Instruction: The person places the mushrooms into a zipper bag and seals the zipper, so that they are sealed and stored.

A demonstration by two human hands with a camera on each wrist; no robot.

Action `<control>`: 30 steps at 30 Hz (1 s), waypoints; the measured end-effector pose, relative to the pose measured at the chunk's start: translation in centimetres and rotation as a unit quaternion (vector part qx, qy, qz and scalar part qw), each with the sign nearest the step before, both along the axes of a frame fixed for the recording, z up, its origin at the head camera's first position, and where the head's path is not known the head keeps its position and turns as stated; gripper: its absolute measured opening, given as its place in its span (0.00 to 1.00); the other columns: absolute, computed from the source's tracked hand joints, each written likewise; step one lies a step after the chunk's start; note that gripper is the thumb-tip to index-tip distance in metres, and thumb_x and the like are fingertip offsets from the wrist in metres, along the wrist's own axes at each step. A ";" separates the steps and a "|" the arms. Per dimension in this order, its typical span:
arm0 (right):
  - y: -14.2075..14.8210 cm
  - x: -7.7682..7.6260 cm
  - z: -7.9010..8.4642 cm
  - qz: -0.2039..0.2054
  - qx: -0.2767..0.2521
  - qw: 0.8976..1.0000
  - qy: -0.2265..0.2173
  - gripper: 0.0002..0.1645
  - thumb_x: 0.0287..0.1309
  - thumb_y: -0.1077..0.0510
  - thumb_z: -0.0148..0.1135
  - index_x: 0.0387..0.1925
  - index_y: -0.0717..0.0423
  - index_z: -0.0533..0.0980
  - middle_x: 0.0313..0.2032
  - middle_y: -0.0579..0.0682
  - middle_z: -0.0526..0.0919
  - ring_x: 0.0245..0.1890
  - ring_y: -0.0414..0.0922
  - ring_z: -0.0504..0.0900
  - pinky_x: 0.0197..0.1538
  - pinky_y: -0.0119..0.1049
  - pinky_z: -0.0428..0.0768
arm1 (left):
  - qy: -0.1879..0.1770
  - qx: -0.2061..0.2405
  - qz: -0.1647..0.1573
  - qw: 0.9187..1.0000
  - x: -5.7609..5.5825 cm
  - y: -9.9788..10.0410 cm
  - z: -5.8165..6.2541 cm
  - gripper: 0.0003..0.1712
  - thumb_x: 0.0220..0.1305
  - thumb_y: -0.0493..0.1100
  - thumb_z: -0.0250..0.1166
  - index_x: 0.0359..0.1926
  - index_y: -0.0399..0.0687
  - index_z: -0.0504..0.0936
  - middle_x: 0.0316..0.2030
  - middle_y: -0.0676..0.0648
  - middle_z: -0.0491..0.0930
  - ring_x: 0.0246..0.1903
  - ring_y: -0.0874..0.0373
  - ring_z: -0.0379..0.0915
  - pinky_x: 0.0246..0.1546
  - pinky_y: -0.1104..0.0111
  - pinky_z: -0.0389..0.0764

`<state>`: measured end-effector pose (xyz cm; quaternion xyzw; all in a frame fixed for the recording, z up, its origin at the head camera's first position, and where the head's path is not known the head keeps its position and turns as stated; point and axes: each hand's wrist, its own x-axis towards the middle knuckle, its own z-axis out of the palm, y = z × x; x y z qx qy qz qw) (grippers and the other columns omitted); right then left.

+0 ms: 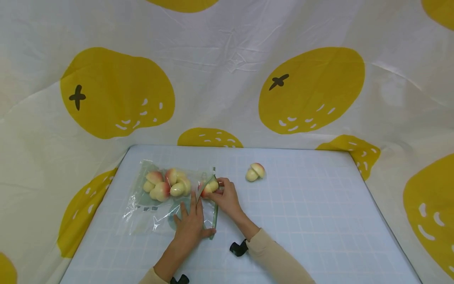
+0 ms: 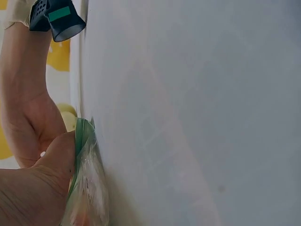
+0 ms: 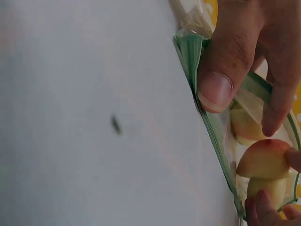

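Note:
A clear zip bag with a green-edged mouth lies flat on the table, its mouth facing right. Several cream toy mushrooms with reddish caps are inside. My left hand spreads its fingers over the bag's mouth; in the right wrist view its thumb presses on the green zip strip and the mouth gapes. With the fingertips of my right hand I pinch one toy mushroom within that mouth. Another toy mushroom lies loose on the table, right of the bag.
The table has a pale checked cover. Behind it and at both sides hangs a white cloth printed with yellow fruit. Black wrist cameras sit by both cuffs.

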<state>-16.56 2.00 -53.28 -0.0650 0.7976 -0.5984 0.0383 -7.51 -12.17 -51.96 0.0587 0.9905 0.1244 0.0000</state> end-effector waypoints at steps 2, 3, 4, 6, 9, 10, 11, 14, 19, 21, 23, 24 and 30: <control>-0.2 0.1 -0.1 -0.004 -0.005 1.000 -0.002 0.36 0.52 0.56 0.77 0.59 0.63 0.70 0.48 0.60 0.73 0.39 0.49 0.83 0.39 0.35 0.82 | 0.009 -0.006 -0.003 1.000 0.1 0.0 0.0 0.73 0.37 0.68 0.80 0.74 0.29 0.56 0.76 0.31 0.46 0.61 0.16 0.56 0.42 0.23 0.66; -0.3 0.1 0.0 -0.005 -0.007 1.000 -0.002 0.35 0.53 0.58 0.76 0.59 0.63 0.70 0.47 0.60 0.73 0.40 0.49 0.84 0.40 0.36 0.83 | 0.014 -0.008 -0.004 1.000 0.1 0.0 0.0 0.73 0.37 0.68 0.80 0.74 0.29 0.57 0.76 0.31 0.46 0.61 0.16 0.57 0.42 0.23 0.66; -0.5 0.1 0.0 -0.005 -0.011 1.000 -0.002 0.34 0.54 0.58 0.75 0.59 0.63 0.69 0.47 0.60 0.74 0.40 0.51 0.84 0.40 0.37 0.83 | 0.018 -0.010 -0.005 1.000 0.1 0.0 0.0 0.74 0.36 0.68 0.80 0.74 0.30 0.56 0.76 0.31 0.46 0.61 0.16 0.57 0.42 0.24 0.67; -0.7 0.1 -0.1 -0.004 -0.020 1.000 0.000 0.32 0.56 0.59 0.74 0.58 0.63 0.69 0.45 0.61 0.76 0.41 0.53 0.85 0.40 0.39 0.83 | 0.024 -0.013 -0.006 1.000 0.1 -0.1 -0.1 0.74 0.36 0.68 0.80 0.74 0.31 0.56 0.76 0.32 0.44 0.60 0.17 0.58 0.41 0.24 0.67; -1.3 0.0 -0.3 -0.006 -0.045 0.999 -0.010 0.29 0.59 0.58 0.72 0.57 0.61 0.70 0.45 0.61 0.79 0.43 0.53 0.85 0.42 0.41 0.83 | 0.023 -0.014 -0.006 1.000 0.1 -0.1 -0.2 0.72 0.36 0.68 0.81 0.73 0.31 0.58 0.77 0.33 0.42 0.60 0.17 0.58 0.42 0.24 0.67; -1.5 0.0 -0.5 -0.007 -0.055 0.998 -0.014 0.28 0.59 0.57 0.72 0.57 0.61 0.70 0.46 0.61 0.80 0.44 0.53 0.85 0.43 0.41 0.83 | 0.022 -0.013 -0.005 1.000 0.1 -0.1 -0.2 0.71 0.36 0.68 0.81 0.73 0.31 0.59 0.77 0.33 0.42 0.60 0.17 0.58 0.42 0.24 0.66; -1.7 -0.1 -0.6 -0.008 -0.067 0.998 -0.018 0.27 0.60 0.57 0.71 0.56 0.61 0.71 0.46 0.60 0.81 0.44 0.53 0.85 0.44 0.40 0.82 | 0.021 -0.012 -0.005 1.000 0.1 -0.1 -0.2 0.71 0.37 0.67 0.81 0.73 0.31 0.60 0.77 0.33 0.42 0.61 0.16 0.57 0.42 0.24 0.66; -2.3 -0.1 -1.2 -0.005 -0.101 0.994 -0.033 0.23 0.61 0.58 0.71 0.53 0.62 0.74 0.46 0.58 0.84 0.45 0.50 0.85 0.46 0.37 0.81 | 0.017 -0.010 -0.007 1.000 0.1 -0.1 -0.3 0.70 0.38 0.67 0.80 0.72 0.30 0.60 0.77 0.33 0.42 0.61 0.16 0.56 0.43 0.23 0.66; -2.9 -0.4 -1.6 0.021 -0.155 0.987 -0.045 0.17 0.64 0.66 0.64 0.52 0.72 0.77 0.46 0.64 0.85 0.47 0.53 0.84 0.50 0.41 0.81 | 0.021 -0.010 -0.010 1.000 0.2 -0.1 -0.2 0.71 0.38 0.68 0.80 0.73 0.30 0.59 0.76 0.32 0.43 0.61 0.16 0.56 0.42 0.24 0.66; -3.1 -0.5 -1.6 0.041 -0.164 0.984 -0.058 0.18 0.66 0.69 0.60 0.55 0.73 0.76 0.49 0.65 0.84 0.49 0.54 0.84 0.51 0.43 0.81 | 0.022 -0.013 -0.010 1.000 0.2 -0.1 -0.2 0.71 0.38 0.68 0.80 0.72 0.29 0.59 0.76 0.31 0.44 0.61 0.16 0.57 0.42 0.24 0.66; -3.2 -0.7 -1.5 0.065 -0.174 0.979 -0.090 0.19 0.67 0.70 0.57 0.58 0.70 0.76 0.51 0.64 0.83 0.50 0.51 0.83 0.52 0.42 0.80 | 0.020 -0.015 -0.009 1.000 0.2 -0.2 -0.2 0.70 0.38 0.68 0.80 0.72 0.30 0.60 0.76 0.31 0.45 0.61 0.16 0.57 0.43 0.24 0.66; -3.3 -0.8 -1.5 0.074 -0.174 0.976 -0.110 0.20 0.67 0.70 0.56 0.59 0.69 0.76 0.52 0.62 0.83 0.50 0.49 0.82 0.52 0.41 0.79 | 0.019 -0.015 -0.009 1.000 0.2 -0.2 -0.2 0.70 0.38 0.68 0.79 0.72 0.30 0.60 0.76 0.31 0.45 0.61 0.16 0.57 0.43 0.24 0.66; -3.7 -1.0 -1.3 0.094 -0.180 0.963 -0.178 0.25 0.60 0.71 0.56 0.60 0.64 0.76 0.50 0.56 0.85 0.43 0.41 0.79 0.47 0.34 0.75 | 0.011 -0.004 -0.009 1.000 0.2 -0.1 -0.3 0.70 0.37 0.68 0.80 0.73 0.32 0.60 0.76 0.31 0.46 0.61 0.16 0.56 0.43 0.24 0.66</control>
